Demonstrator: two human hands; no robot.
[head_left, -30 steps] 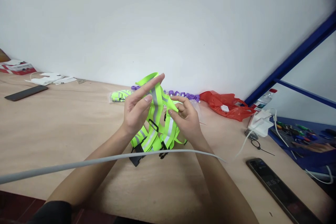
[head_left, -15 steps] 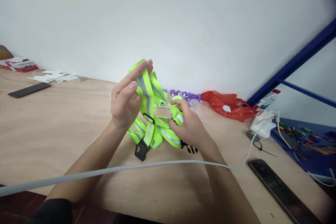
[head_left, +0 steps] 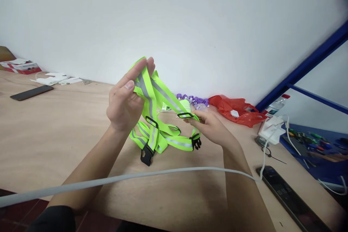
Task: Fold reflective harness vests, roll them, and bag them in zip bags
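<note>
A neon-yellow reflective harness (head_left: 148, 96) with grey stripes hangs over the raised fingers of my left hand (head_left: 126, 99), its thumb pressing toward the strap. My right hand (head_left: 210, 125) pinches another strap beside a black slider (head_left: 185, 115) and draws it to the right. A second slider (head_left: 152, 121) sits on the left strap. Below it, a black female buckle half (head_left: 147, 154) rests by the table. The pronged buckle half (head_left: 196, 142) dangles under my right hand. Lower loops of the harness lie bunched on the table.
A white cable (head_left: 130, 177) crosses in front of my forearms. Purple items (head_left: 197, 100) and a red plastic bag (head_left: 231, 108) lie by the wall. At right are a phone (head_left: 293, 197), a white power adapter (head_left: 272, 128) and a bottle (head_left: 277, 105). Another dark slab (head_left: 32, 92) lies left.
My right hand has moved right, stretching the strap and bringing its slider into view. My left hand has shifted slightly left and up with the harness on it.
</note>
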